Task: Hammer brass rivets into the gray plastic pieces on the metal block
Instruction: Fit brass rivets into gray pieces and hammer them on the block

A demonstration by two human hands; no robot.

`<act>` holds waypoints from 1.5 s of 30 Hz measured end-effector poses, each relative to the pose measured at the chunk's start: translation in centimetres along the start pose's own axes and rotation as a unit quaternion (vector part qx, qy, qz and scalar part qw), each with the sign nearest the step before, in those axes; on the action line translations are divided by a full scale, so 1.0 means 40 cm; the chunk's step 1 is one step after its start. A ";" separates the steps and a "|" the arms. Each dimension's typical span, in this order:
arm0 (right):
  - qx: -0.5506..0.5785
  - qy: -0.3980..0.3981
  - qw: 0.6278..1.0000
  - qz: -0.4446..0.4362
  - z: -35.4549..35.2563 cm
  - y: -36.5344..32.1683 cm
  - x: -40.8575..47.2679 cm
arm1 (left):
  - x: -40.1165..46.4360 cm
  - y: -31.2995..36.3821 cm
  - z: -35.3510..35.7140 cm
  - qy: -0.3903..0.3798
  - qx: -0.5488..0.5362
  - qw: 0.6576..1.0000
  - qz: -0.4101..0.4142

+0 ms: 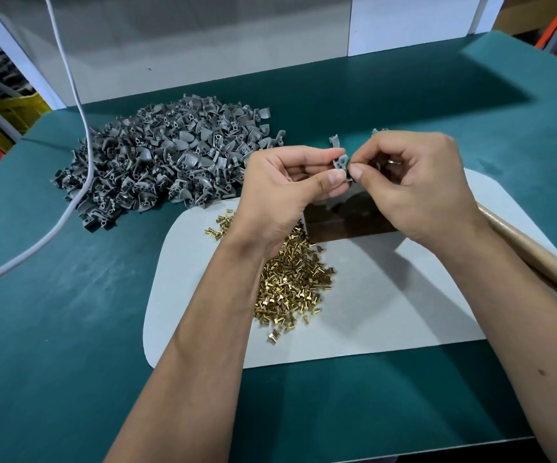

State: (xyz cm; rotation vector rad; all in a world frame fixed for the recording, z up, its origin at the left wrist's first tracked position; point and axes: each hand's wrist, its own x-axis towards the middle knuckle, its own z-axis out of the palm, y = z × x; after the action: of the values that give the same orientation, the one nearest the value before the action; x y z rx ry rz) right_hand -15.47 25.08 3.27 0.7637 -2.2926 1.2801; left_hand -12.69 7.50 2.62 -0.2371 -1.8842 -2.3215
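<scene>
Fingers of both hands meet over the metal block [350, 220]: the left hand [280, 188] pinches one gray plastic piece [340, 163] between thumb and fingertips, and the right hand [414, 182] curls in on it from three o'clock. At ten o'clock the pile of gray pieces [170, 158] sits on the green table [53, 329]; brass rivets [290, 279] lie at six o'clock on the white mat [387, 312]; a wooden handle [537, 259] lies at four o'clock.

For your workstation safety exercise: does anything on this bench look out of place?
A white cable trails across the pile of gray plastic pieces, where it could snag. A few gray pieces lie apart beyond the hands.
</scene>
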 end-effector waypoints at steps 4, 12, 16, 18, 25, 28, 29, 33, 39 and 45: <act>-0.017 0.002 1.000 0.007 0.001 -0.001 -0.001 | -0.002 0.000 0.009 0.011 0.007 1.000 -0.004; -0.033 -0.012 0.999 0.001 -0.020 0.008 0.006 | 0.003 -0.001 0.024 0.042 0.155 0.987 0.029; -0.087 -0.034 0.995 -0.018 -0.035 0.010 0.010 | 0.006 -0.015 0.028 0.070 0.277 0.957 0.056; -0.087 -0.002 0.996 -0.007 -0.049 0.013 0.014 | 0.005 -0.023 0.027 0.077 0.323 0.942 0.047; -0.335 -0.042 0.892 0.301 -0.138 0.112 0.012 | 0.009 -0.030 0.015 0.070 0.345 0.936 0.011; -0.375 -0.146 0.850 0.341 -0.128 0.120 0.009 | 0.010 -0.033 0.018 0.071 0.340 0.937 0.016; -0.381 -0.156 0.844 0.342 -0.125 0.119 0.013 | 0.010 -0.034 0.019 0.073 0.337 0.939 0.015; -0.388 -0.148 0.843 0.341 -0.127 0.119 0.024 | 0.011 -0.036 0.016 0.075 0.327 0.942 0.004; -0.215 -0.030 0.936 0.279 -0.137 0.064 0.045 | 0.014 -0.031 0.016 0.059 0.314 0.947 -0.018; -0.123 -0.100 0.976 0.149 -0.113 -0.046 0.042 | 0.017 -0.029 0.014 0.050 0.312 0.948 -0.032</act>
State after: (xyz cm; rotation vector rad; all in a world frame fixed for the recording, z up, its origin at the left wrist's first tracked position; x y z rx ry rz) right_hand -15.23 27.76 7.68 0.4944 -2.7464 1.0452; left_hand -13.57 8.28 1.77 0.0190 -2.4679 -1.6054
